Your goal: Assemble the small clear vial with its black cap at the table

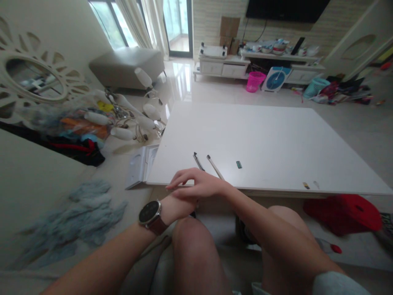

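My right hand (201, 183) lies across the back of my left hand (179, 206), its fingers stretched out and slightly apart, with nothing in them. A round dark watch (150, 212) on a brown strap is on my left wrist. The left fingers are hidden beneath the right hand, by the near edge of a white table (260, 139). Just beyond the hands, a thin dark-and-silver tool (198, 161) and a pale slender stick with a dark tip (215, 166) lie on the tabletop. A small dark green piece (239, 164) lies to their right.
A small yellow-and-black piece (306, 185) is near the table's front right edge. Left of the table are an open white box (136, 168), a lamp with several white shades (123, 133) and grey-blue cloth (76, 217). A red cap-like item (353, 213) sits below the right edge.
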A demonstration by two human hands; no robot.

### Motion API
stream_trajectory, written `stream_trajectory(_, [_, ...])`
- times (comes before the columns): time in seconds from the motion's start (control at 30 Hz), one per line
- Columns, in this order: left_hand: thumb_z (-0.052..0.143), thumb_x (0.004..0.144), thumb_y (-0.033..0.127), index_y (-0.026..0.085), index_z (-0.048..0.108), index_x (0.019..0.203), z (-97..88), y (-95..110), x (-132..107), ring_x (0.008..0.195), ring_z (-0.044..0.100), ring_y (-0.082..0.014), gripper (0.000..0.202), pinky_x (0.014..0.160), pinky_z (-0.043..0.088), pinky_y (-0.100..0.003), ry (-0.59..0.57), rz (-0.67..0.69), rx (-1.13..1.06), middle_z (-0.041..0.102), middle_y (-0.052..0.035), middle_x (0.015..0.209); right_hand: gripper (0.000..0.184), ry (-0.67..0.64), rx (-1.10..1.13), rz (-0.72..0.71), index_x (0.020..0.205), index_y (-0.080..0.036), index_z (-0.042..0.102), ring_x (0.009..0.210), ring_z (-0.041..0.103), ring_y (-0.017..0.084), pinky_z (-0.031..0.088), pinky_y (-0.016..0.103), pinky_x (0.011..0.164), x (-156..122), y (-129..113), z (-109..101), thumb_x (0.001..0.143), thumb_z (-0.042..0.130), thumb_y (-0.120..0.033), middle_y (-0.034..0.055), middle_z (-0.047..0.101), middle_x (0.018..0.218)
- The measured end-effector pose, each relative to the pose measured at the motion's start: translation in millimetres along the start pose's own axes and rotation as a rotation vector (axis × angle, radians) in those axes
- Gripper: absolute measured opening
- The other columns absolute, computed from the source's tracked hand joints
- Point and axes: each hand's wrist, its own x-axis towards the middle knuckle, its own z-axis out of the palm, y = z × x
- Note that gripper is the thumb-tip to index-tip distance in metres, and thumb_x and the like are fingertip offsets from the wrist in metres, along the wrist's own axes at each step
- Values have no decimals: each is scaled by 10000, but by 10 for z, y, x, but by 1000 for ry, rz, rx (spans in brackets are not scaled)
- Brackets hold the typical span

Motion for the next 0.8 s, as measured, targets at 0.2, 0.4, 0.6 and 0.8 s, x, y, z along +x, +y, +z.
stream_trajectory(0.2, [640,751,160,233,598,618,2,138,11,674,616,-231,157,771,473,-352,-379,144,731,653,-58,674,144,516,-454,378,877,-183,782,759,652,175,504,306,721,-378,656,-724,821,652,-155,70,747,847])
stream_trajectory(0.4, [448,899,173,194,625,826,70,274,7,824,675,-264,193,712,456,-350,-547,255,1155,721,-112,872,272,546,-895,959,1019,-178,753,931,677,195,489,278,820,-1050,1054,-1427,813,590,-107,77,751,1013])
stream_trajectory(0.6, [499,895,256,202,627,862,186,396,-3,732,645,-197,143,649,463,-299,-517,111,677,698,-53,803,222,472,-920,1086,1000,-151,742,931,678,233,489,294,802,-1389,1201,-1509,801,663,-207,114,744,1008])
stream_trajectory(0.8, [557,867,275,164,601,922,297,490,36,755,696,-198,132,617,538,-279,-350,-305,28,690,-86,895,227,387,-917,1140,959,-171,735,881,677,226,487,281,750,-1457,1306,-1434,743,728,-240,99,738,958])
